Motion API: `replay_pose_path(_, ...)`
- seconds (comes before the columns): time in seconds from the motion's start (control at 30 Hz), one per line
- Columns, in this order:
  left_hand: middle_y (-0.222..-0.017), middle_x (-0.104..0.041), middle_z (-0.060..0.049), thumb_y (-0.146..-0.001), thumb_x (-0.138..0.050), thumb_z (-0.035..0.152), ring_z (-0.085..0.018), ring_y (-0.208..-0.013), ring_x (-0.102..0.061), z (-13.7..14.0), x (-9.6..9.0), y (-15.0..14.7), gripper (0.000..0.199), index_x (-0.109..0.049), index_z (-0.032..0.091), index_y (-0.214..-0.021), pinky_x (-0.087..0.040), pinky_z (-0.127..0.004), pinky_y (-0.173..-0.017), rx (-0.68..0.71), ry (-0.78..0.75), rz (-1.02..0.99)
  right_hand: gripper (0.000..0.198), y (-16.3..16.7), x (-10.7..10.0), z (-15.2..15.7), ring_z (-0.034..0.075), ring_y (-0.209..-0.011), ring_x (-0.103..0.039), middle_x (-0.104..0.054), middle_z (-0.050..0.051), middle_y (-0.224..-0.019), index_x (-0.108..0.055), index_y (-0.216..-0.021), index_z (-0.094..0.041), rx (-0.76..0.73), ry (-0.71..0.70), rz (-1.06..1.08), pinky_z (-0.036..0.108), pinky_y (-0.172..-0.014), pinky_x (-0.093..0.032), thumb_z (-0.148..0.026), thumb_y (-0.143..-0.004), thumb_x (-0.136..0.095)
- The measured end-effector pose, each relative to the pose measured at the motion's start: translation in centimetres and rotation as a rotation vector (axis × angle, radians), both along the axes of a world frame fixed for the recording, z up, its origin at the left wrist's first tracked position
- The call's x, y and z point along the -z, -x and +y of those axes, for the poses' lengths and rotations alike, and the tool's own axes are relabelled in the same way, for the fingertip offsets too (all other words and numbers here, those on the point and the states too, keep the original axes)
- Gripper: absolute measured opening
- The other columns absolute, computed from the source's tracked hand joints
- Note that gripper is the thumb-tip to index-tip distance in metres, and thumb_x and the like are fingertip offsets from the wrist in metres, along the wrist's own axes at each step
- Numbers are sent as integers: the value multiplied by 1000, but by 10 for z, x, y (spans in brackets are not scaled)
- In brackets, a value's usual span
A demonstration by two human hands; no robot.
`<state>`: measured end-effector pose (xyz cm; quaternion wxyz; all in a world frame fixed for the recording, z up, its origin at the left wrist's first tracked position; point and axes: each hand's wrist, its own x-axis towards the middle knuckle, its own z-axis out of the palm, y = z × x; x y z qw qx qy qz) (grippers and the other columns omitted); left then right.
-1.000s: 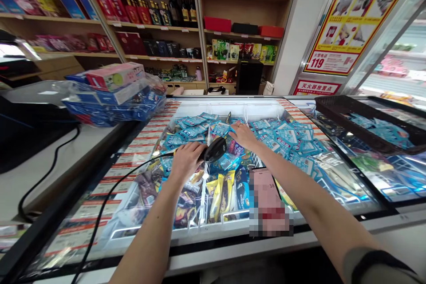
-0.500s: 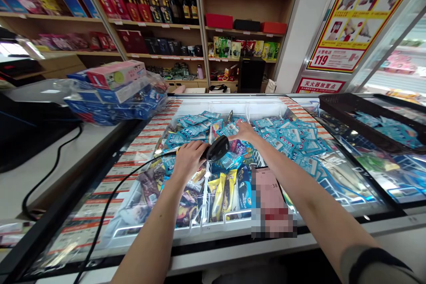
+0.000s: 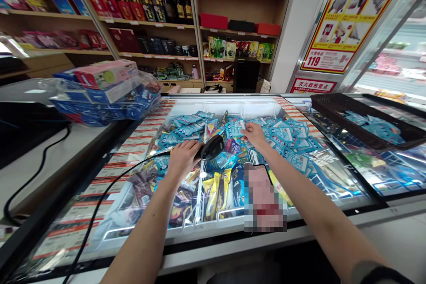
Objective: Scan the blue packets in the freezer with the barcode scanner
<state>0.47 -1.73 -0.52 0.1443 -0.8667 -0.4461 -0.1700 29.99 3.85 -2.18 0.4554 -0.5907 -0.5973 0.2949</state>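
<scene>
My left hand is closed round the handle of a black corded barcode scanner, its head turned toward the right. Pinched between the thumb and fingers of my right hand is the edge of a small blue packet with a white printed panel. The packet is just beyond the scanner head. Similar blue packets lie in two spreads, a left one and a right one, over the chest freezer's glass top. A phone, partly pixelated, lies near the front edge below my right forearm.
Through the glass show ice creams in yellow wrappers and wire baskets. A dark tray with more blue packets stands to the right. Plastic-wrapped boxes sit at left. The scanner's cable trails to the front left. Shelves of goods stand behind.
My right hand has gone from reaching among the packets to holding one blue packet up beside the scanner. The left hand keeps the scanner in nearly the same place. The view has shifted slightly.
</scene>
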Motion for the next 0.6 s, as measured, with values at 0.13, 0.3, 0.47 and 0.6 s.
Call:
replay_pose_path(0.13, -107, -63, -8, -77, -59, 27, -27, -103, -56, 2, -3, -10, 37, -55, 22, -114, -42, -38, -82, 14, 8, -12, 27, -13, 2, -24, 20, -63, -67, -62, 1, -77, -48, -92, -24, 9, 27, 178, 34, -53, -55, -41, -74, -56)
replay_pose_path(0.3, -107, -63, -8, -78, -60, 28, -27, -104, -56, 3, -15, -33, 39, -54, 22, -116, -42, -38, -84, 40, 24, -7, 31, -22, 1, -39, 22, -70, -68, -62, 4, -87, -47, -92, -23, 28, -35, 271, 36, -55, -58, -45, -74, -57)
replay_pose_path(0.47, -106, -63, -8, -78, -59, 27, -27, -102, -57, 5, -23, -59, 38, -55, 21, -115, -43, -37, -83, 30, 16, -39, 25, -26, 7, -38, 16, -58, -59, -60, 0, -73, -51, -81, -22, 55, -100, 188, 37, -51, -57, -43, -71, -60)
replay_pose_path(0.6, -106, -63, -8, -78, -58, 28, -26, -101, -58, 6, -17, -71, 38, -56, 22, -115, -43, -36, -80, 38, 31, -70, 25, -26, 8, -37, 14, -54, -55, -57, -2, -64, -51, -78, -22, 64, -125, 200, 37, -50, -58, -43, -70, -61)
